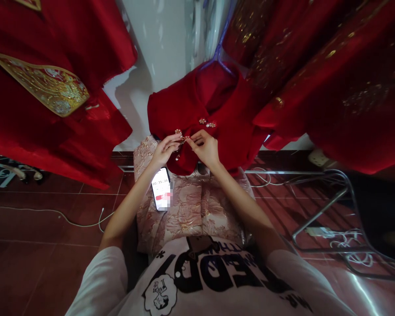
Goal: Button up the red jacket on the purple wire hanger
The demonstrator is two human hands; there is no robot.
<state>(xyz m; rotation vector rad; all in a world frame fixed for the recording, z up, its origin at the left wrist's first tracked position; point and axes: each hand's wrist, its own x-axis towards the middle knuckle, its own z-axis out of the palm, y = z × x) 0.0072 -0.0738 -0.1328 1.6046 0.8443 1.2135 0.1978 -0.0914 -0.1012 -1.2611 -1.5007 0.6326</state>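
Note:
A dark red garment (230, 136) hangs on a purple hanger (218, 55), its lower part over pink patterned fabric (184, 202). Jewelled flower ornaments (206, 123) sit on its front below the neckline. My left hand (167, 149) and my right hand (204, 148) come together at a small beaded clasp (183, 139) at the garment's front. The fingers of both hands are pinched on it from either side. A dangling beaded piece (177, 156) shows just below my left fingertips. Fingertip detail is small.
A lit phone (161, 188) lies on the pink fabric. Red garments hang at left (46, 131) and right (332, 87). A metal-framed chair (344, 193) stands at right, with white cables (352, 248) on the tiled floor (52, 254).

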